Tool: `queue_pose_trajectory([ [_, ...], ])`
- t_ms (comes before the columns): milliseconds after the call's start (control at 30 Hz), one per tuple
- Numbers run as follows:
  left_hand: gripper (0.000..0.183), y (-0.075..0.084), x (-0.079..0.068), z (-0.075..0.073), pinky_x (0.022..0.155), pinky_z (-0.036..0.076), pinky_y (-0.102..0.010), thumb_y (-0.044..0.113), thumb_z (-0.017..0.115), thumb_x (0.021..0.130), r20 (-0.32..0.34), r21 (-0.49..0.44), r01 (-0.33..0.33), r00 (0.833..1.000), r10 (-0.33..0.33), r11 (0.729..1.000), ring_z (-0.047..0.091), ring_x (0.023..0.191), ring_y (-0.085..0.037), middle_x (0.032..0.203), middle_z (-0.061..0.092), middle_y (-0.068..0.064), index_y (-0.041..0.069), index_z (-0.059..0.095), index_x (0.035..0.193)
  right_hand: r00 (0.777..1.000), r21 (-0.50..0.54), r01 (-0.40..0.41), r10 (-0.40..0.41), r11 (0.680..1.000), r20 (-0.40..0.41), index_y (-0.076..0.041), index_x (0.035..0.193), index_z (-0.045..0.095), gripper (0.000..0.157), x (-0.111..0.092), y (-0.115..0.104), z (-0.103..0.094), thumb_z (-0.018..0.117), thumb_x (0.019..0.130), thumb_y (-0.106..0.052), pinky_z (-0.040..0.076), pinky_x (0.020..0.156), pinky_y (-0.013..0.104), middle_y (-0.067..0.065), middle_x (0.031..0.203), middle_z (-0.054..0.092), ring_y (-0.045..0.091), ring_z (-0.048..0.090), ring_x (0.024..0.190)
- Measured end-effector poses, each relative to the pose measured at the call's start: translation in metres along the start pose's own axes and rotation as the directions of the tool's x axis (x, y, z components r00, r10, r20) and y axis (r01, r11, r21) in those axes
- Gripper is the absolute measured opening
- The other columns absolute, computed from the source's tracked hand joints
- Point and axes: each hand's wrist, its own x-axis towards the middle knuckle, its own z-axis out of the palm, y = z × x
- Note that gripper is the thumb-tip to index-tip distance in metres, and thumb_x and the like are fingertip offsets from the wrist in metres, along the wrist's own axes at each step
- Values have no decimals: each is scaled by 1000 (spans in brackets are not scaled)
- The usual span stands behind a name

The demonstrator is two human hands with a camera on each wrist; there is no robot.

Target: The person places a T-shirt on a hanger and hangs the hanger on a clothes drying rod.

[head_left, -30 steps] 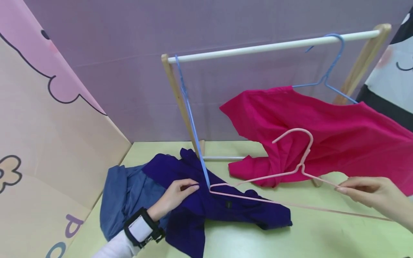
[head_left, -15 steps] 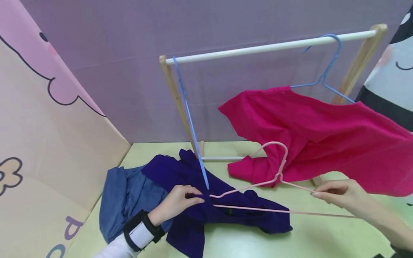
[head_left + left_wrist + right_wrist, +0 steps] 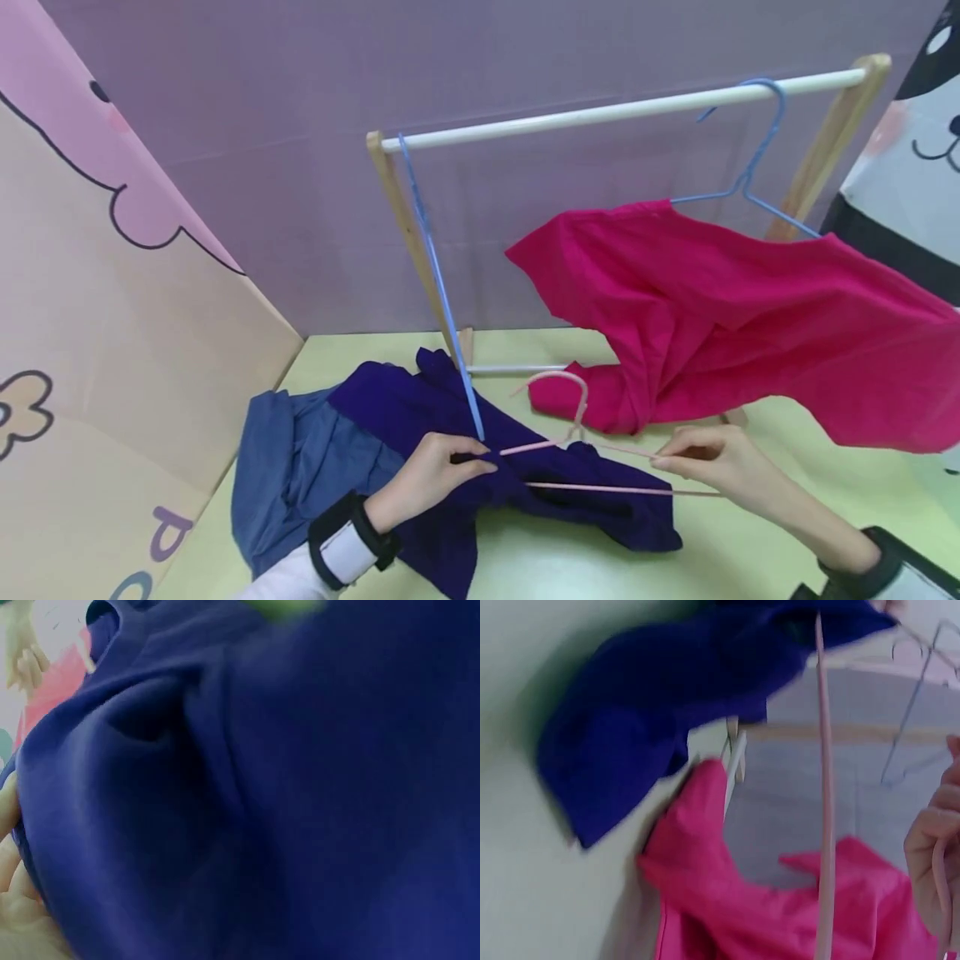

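A dark blue shirt [image 3: 566, 493] lies crumpled on the table, its collar side raised. My left hand [image 3: 442, 473] pinches the shirt's edge between thumb and fingers. In the left wrist view the cloth [image 3: 150, 825] fills most of the picture. My right hand [image 3: 708, 457] grips one sloping arm of a pink hanger [image 3: 622, 489], whose hook points up and back. The hanger's left end is hidden inside the shirt. Its long straight bar [image 3: 826, 787] runs into the cloth in the right wrist view.
Behind stands a clothes rack with a white rail [image 3: 525, 125]. A bare blue hanger [image 3: 442, 292] hangs at its left end, and a magenta shirt [image 3: 720, 308] on another blue hanger [image 3: 750, 171] hangs right. Greyish-blue clothing [image 3: 292, 458] lies at left, near the wall.
My right hand has moved left with the pink hanger, and the hanger's left end has gone into the dark blue shirt. My left hand has shifted slightly right and down, still pinching the cloth.
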Motion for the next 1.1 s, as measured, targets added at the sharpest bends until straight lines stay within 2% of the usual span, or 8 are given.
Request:
queue_pose_trajectory([
  [200,12,10,8,9,59,44,-17,12,66,78,-7,-23,-26,1000,26,999,53,68,-1,81,68,-3,3,70,86,1000,3,-12,12,1000,-18,-13,79,69,15,9,1,32,66,75,1,43,50,21,-5,71,63,3,53,61],
  [367,11,14,11,13,69,47,-20,11,65,79,-29,-41,-40,999,39,998,59,79,-7,84,68,-3,5,69,87,998,-11,-43,42,999,-48,-14,76,68,10,11,6,52,68,75,-4,44,50,21,-8,69,61,2,51,61],
  [500,9,14,13,15,72,47,-22,9,66,77,-90,-27,-62,994,59,998,61,82,-12,84,67,-5,4,69,85,994,-36,-83,80,996,-73,-14,76,67,7,13,9,60,68,75,-7,45,52,22,-9,69,60,2,51,61],
  [633,9,13,14,14,73,47,-24,10,67,77,-125,-20,-61,990,58,998,61,82,-13,85,67,-5,4,69,84,991,-113,-107,97,988,-91,-16,78,66,5,16,8,59,69,76,-12,43,52,20,-12,68,57,3,49,60],
  [767,10,14,15,10,73,47,-24,11,67,78,-156,-7,-63,986,61,998,60,81,-12,84,67,-4,4,69,86,990,-183,-19,-7,983,-138,-17,85,66,14,19,3,54,70,74,-7,42,54,18,-11,73,56,3,49,62],
  [900,8,13,15,6,70,47,-24,9,67,77,-186,18,-75,980,77,997,58,77,-9,80,65,-2,5,68,83,966,-238,137,-183,962,-185,-15,90,66,31,17,-5,49,72,67,4,43,60,14,-7,80,59,5,52,70],
  [1000,5,12,15,3,69,47,-23,9,67,77,-191,32,-83,978,87,996,57,74,-7,77,64,0,6,67,81,957,-266,220,-260,939,-125,-16,90,65,33,10,-8,49,73,65,5,42,61,12,-9,81,60,2,52,71],
  [1100,4,11,14,1,68,47,-22,9,67,77,-193,32,-85,977,90,996,56,73,-6,76,63,1,6,67,80,944,-301,304,-329,904,-33,-14,90,64,18,-1,-3,56,70,74,-8,40,59,10,-8,83,61,-1,51,67],
])
